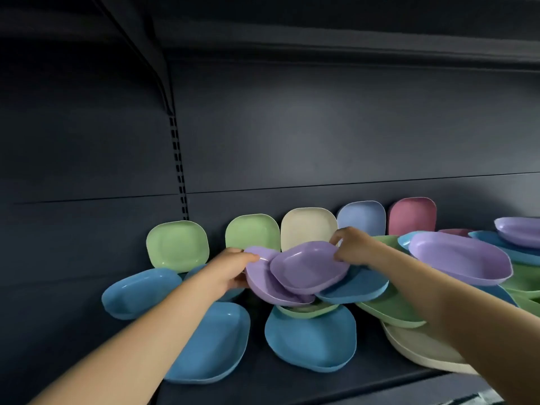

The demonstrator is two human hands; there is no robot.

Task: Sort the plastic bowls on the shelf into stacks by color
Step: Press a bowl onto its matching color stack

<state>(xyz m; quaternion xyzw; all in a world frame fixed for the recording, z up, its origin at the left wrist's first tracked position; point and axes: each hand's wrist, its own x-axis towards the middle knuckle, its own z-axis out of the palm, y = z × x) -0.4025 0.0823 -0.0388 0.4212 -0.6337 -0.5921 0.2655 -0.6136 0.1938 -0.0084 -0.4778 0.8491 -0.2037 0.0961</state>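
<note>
1. The dark shelf (292,384) fills the whole picture, with its tall back wall (321,127) taking up the top half
2. Many plastic bowls lie in a messy pile along the bottom half. Some stand on edge against the wall: two green, one cream (306,226), one pale blue (362,216) and one pink (412,214)
3. Big blue bowls lie low in the frame. One blue bowl (213,346) is bottom middle-left and another blue bowl (312,340) is bottom middle
4. On the right a purple bowl (458,258) rests on top of green and blue ones, so the colors are still mixed
5. In the middle of the picture are the two bowls being sorted. The upper purple bowl (309,267) sits partly inside the lower purple bowl (271,285), but crooked
6. The right hand (353,247) pinches the far right rim of the upper purple bowl
7. The left hand (230,267) grips the left rim of the lower purple bowl, thumb on top
8. To do this step well, I think the lower bowl should be held flat and steady, the upper one turned until the corners match, then pushed down so it sits snug
</note>
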